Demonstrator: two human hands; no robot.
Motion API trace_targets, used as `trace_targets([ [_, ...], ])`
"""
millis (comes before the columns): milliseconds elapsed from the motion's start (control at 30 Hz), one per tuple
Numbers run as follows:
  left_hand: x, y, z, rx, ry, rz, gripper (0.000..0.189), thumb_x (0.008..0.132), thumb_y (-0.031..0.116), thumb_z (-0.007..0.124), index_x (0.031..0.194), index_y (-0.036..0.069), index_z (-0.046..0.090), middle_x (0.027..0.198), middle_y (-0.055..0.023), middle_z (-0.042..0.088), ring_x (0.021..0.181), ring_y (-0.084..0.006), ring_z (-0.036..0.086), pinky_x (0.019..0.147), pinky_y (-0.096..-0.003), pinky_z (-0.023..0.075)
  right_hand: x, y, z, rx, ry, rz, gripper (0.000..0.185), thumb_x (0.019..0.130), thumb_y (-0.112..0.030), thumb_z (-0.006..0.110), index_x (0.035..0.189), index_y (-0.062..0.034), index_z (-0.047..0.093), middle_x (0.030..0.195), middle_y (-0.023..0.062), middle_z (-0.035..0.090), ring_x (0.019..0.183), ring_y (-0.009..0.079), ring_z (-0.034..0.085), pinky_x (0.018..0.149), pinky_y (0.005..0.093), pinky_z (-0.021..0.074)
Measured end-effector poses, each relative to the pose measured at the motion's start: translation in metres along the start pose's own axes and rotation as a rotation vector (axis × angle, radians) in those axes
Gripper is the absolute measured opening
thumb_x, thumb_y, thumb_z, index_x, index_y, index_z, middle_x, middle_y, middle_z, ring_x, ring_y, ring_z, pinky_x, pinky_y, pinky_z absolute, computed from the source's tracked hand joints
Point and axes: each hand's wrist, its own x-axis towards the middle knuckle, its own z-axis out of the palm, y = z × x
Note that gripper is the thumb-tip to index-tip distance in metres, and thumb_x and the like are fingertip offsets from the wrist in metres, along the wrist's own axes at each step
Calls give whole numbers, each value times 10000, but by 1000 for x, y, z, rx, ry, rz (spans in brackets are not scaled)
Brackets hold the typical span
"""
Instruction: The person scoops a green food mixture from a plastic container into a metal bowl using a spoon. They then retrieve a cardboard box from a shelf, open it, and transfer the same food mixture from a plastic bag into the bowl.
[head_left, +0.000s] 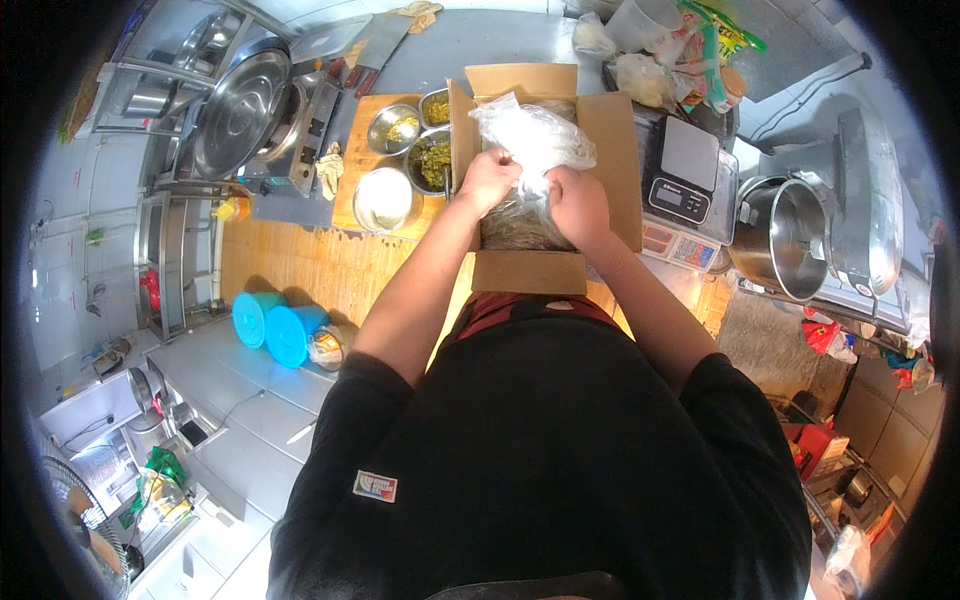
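An open cardboard box (529, 271) stands before me on the counter with its flaps folded out. Over its opening bunches a clear plastic bag (532, 133). My left hand (491, 180) pinches the gathered plastic at its left side. On the right, my right hand (579, 204) is closed around another part of the same plastic. Brownish, strand-like contents (517, 229) show in the box below my hands; what they are I cannot tell.
To the left, a wooden board (345, 202) carries a bowl of white contents (382, 199) and several metal bowls of chopped yellow-green food (433, 161). Cleavers (382, 49) lie beyond. Right of the box are a digital scale (682, 169) and a steel pot (784, 236).
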Motion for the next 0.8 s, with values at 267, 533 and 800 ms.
trace_targets([
  [267,-3,-6,-1,-69,-41,126,173,954,63,666,1087,-31,722,899,-34,698,793,-116,622,740,-286,514,2,-28,23,116,29,71,113,962,-176,648,1002,-76,682,961,183,718,914,413,697,794,519,547],
  [533,2,-8,0,20,-53,167,183,937,86,650,1051,-39,720,907,-63,725,837,-144,658,788,-318,533,26,-27,34,-148,0,30,157,938,-226,675,992,-79,683,931,186,731,894,403,710,787,519,560],
  [800,-11,2,-10,299,47,143,209,919,172,697,1000,-19,715,859,-125,721,812,-202,681,797,-360,548,34,-9,30,-157,-202,-107,136,857,-145,710,906,-58,617,888,164,708,880,408,691,757,520,547],
])
